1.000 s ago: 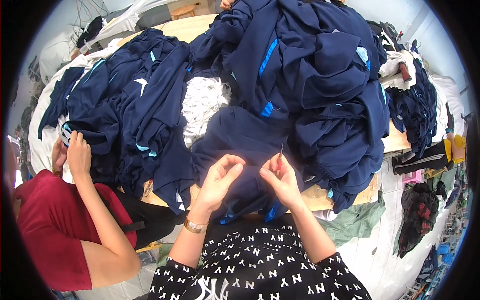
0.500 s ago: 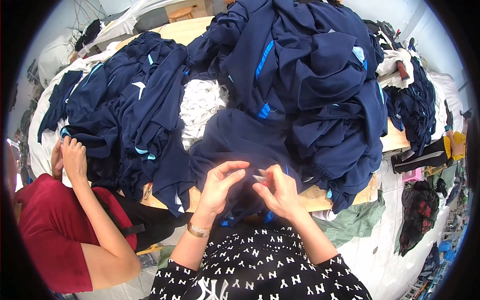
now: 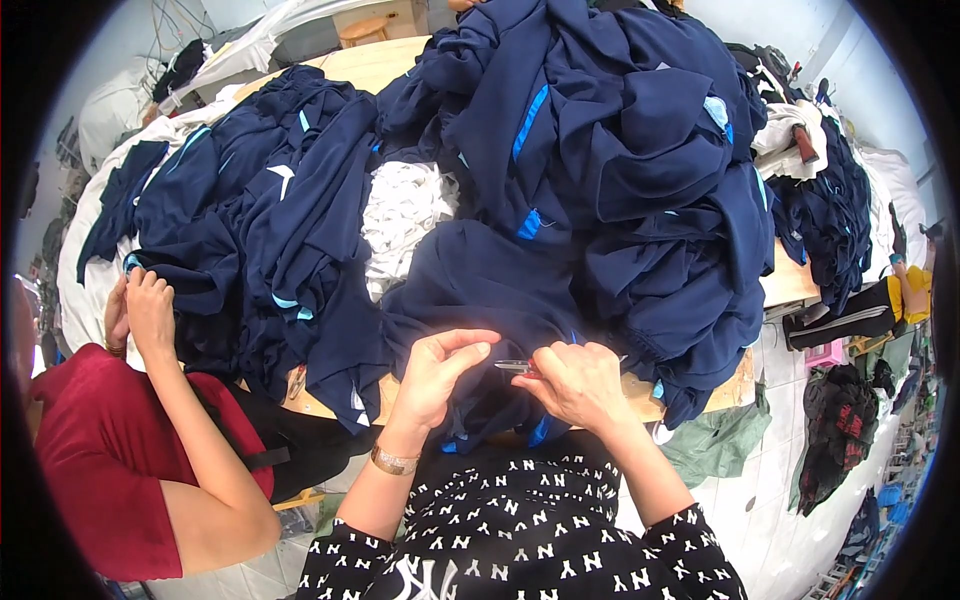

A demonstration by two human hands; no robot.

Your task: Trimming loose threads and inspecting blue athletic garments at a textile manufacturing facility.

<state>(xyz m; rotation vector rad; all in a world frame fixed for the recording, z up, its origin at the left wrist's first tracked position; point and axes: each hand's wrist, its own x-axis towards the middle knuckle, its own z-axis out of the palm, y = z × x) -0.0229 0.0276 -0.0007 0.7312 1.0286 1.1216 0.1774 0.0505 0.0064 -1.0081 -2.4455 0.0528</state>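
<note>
My right hand is closed around a small pair of thread snips, whose metal blades point left from the fingers; a bit of red shows at the grip. Facing them, my left hand has thumb and index finger drawn together in a pinch. Anything between those fingertips is too small to make out. Beneath both hands a dark navy garment with bright blue strips is draped over the table's near edge.
A tall heap of navy garments fills the table. White pieces lie left of centre. At the left, a co-worker in a red shirt handles another navy garment pile. Green sheeting covers floor at right.
My right hand has turned over, back upward, and the snips' blades now point left toward my left hand. My left hand has barely moved.
</note>
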